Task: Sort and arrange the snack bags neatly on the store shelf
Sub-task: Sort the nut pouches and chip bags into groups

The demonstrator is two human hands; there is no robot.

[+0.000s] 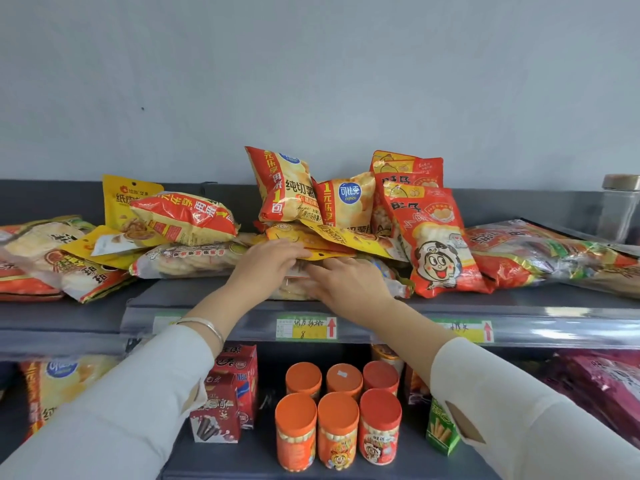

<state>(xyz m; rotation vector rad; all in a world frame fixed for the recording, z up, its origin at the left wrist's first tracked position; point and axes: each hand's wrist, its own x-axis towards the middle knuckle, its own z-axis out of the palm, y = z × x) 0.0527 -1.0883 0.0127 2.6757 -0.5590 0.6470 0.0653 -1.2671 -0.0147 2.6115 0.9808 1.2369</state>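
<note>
Single head-worn, wide-angle view, facing forward at close range toward a store unit set against a grey wall (pixel 311 81). The lens sits slightly above the upper shelf (pixel 519 299), whose front edge crosses the middle of the frame from left margin to right margin; the lower shelf (pixel 256 455) is seen steeply from above. Both forearms enter from the near lower corners, and the left hand (pixel 268 259) and right hand (pixel 346 282) meet near the centre.
</note>
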